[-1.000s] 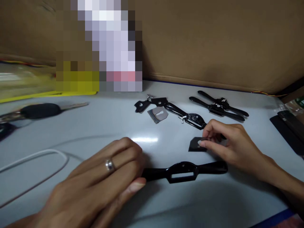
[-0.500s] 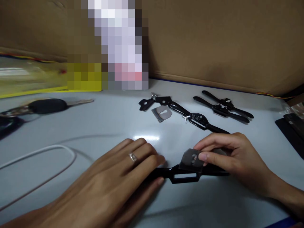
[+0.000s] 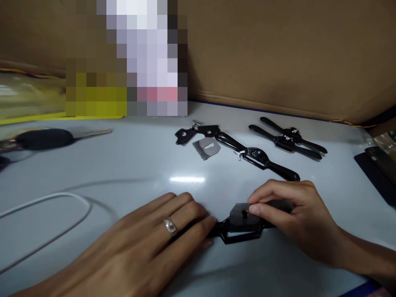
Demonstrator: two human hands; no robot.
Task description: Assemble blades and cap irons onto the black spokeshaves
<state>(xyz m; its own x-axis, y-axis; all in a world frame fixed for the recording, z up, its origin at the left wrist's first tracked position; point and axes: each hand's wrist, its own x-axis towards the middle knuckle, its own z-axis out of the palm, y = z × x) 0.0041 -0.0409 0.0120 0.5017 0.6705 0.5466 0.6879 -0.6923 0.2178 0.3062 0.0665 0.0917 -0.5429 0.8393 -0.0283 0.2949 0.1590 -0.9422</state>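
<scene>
A black spokeshave body [image 3: 225, 237] lies on the table, its left handle under the fingers of my left hand [image 3: 173, 239], which wears a ring and grips it. My right hand [image 3: 297, 218] pinches a flat grey spokeshave blade [image 3: 239, 218] with a keyhole slot between thumb and fingers. The blade rests over the middle of the body, above its mouth opening. Behind the hands lies another black spokeshave body [image 3: 255, 156], with a wing screw [image 3: 239, 154] beside it. A second slotted blade [image 3: 206, 148] and two black cap plates [image 3: 209, 131] lie to its left.
Two whole spokeshaves [image 3: 286, 142] lie at the back right. Dark flat objects [image 3: 375, 175] sit at the right edge. On the left are a key [image 3: 46, 139] and a white cable [image 3: 77, 196]. A cardboard wall [image 3: 278, 57] stands behind the table.
My right hand has lowered the blade and turned it squarer onto the body. My left hand stays on the handle. The view has shifted slightly.
</scene>
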